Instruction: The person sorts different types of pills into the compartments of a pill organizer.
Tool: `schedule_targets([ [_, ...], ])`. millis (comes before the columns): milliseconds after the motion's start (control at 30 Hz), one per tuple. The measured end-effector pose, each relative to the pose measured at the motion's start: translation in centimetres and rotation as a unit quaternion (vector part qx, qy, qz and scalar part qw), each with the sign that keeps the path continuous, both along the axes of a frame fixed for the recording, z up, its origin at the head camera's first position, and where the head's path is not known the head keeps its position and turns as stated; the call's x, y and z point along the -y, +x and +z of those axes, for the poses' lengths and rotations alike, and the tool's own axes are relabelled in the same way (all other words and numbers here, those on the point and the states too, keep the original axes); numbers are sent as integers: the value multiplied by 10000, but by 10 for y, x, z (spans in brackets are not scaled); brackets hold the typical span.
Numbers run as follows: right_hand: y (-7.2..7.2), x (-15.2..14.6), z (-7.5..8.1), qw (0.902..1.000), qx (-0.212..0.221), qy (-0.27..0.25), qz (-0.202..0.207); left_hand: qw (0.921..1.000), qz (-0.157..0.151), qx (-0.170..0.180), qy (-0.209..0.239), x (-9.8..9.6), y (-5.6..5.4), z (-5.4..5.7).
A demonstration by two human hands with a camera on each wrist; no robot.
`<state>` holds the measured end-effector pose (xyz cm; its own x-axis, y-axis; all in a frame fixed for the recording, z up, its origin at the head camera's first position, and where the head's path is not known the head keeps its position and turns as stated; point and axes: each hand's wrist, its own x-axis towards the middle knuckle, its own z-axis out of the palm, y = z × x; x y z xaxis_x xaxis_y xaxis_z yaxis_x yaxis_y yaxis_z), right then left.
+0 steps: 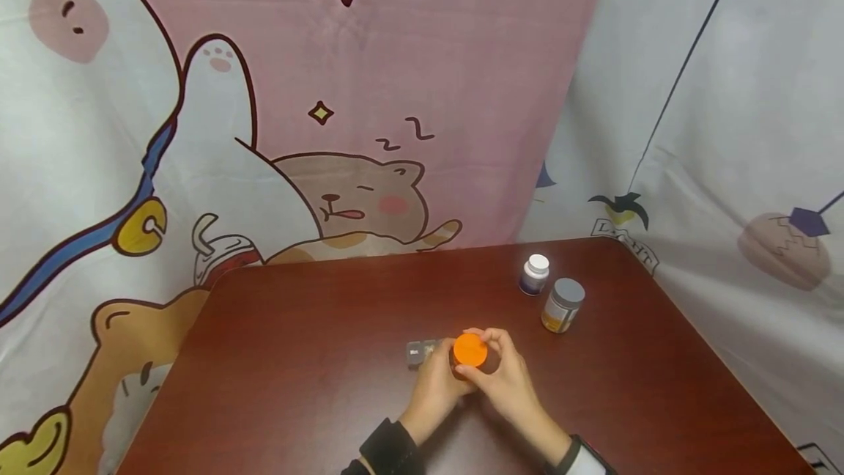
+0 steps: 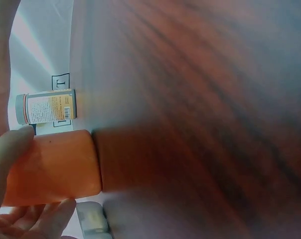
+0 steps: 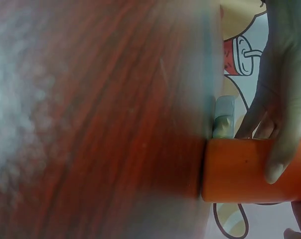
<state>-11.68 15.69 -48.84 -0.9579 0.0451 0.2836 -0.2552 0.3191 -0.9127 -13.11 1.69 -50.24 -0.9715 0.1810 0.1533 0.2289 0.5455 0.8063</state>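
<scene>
The left hand (image 1: 438, 380) grips the orange bottle (image 2: 56, 167) round its side, and the right hand (image 1: 511, 383) pinches the bright lid (image 1: 470, 350) at its edge. The bottle is upright and seems to touch the table (image 1: 316, 328), near a little grey box (image 1: 414, 352). The step in hand looks like working at the lid; a twist would call for a tight left grip (the sides look smooth, so fingers might slip). The bottle is round, maybe plastic. The table looks like shiny, streaky wood.
</scene>
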Motion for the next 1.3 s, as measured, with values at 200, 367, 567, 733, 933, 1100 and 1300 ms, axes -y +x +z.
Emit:
schedule_targets([
  [200, -4, -7, 1, 9999, -13, 155, 41, 9985, -472, 259, -27, 3, -5, 3],
  [367, -13, -17, 5, 9984, -103, 551, 3, 9946, -939, 353, -266, 7, -8, 6],
  [567, -40, -35, 9, 9938, -132, 1084, -224, 9942, -913, 524, -198, 22, -5, 9],
  [733, -80, -47, 11, 9911, 91, 1279, -343, 9964, -715, 457, -20, 39, -6, 9],
  [933, -123, -52, 15, 9900, 385, 1310, -349, 9987, -338, 367, -129, 55, -11, 8],
  [1100, -147, -52, 15, 9838, 340, 1716, -383, 9984, -70, 155, -539, 63, -15, 7],
  [1300, -156, -48, 14, 9832, 257, 1769, -381, 9923, 74, -146, -1230, 68, -17, 4],
])
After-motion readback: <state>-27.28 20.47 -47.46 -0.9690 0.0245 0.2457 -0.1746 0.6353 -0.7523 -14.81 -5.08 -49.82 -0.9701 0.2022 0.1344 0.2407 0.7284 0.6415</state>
